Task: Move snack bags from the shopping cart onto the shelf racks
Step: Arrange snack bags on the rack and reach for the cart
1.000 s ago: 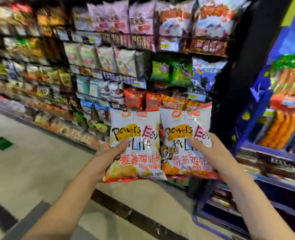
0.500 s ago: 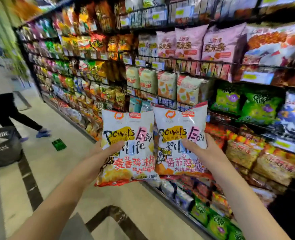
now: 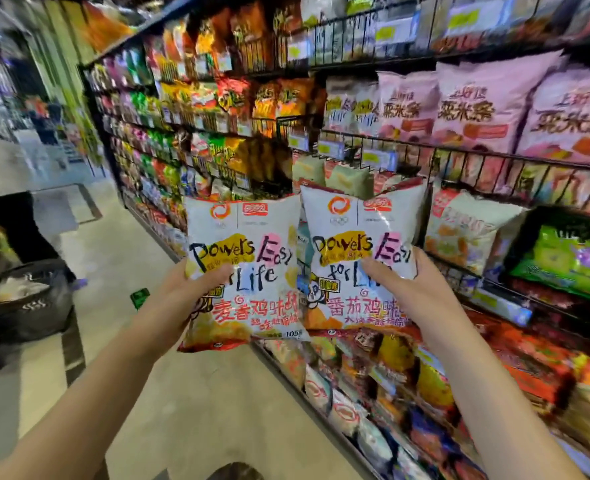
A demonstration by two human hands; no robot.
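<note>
Left grip (image 3: 177,299) grasps the left snack bag (image 3: 248,268) at its left edge, thumb across the front. Right grip (image 3: 416,296) grasps the right snack bag (image 3: 352,237) at its right edge. Both bags are upright, side by side, near the shelf racks (image 3: 459,155) at right. A black shopping cart (image 3: 30,306) stands at left.

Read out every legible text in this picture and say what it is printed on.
"Powers Easy for Life": left bag and right bag.
"麦香鸡味块": left bag.
"105": left bag, bottom edge.
"番茄鸡味": right bag; the rest is cut off.
"粟米条": pink bags.
Price tags: too blurred to read.
Small print on both bags: too small to read.
</note>
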